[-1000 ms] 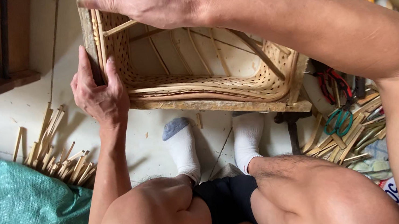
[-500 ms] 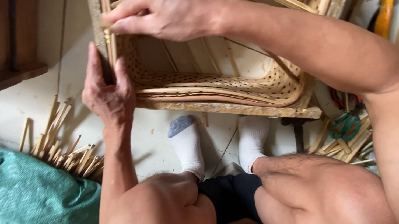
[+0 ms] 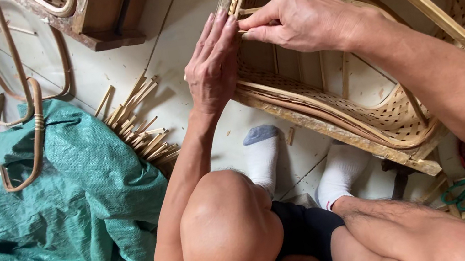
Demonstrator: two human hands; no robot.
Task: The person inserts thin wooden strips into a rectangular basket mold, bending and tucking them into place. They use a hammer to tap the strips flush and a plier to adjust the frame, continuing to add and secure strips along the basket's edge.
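Two hands (image 3: 215, 66) on one rattan frame (image 3: 395, 114)

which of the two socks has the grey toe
The sock nearer the green tarp, just below the left hand, has the grey toe. The other sock, under the woven rattan frame, looks white all over.

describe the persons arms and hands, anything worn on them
Both arms are bare all the way up, with no sleeves in view. The left hand and right hand wear no gloves, rings, watch or bands. The forearms look muscular, with light hair. The fingernails are short.
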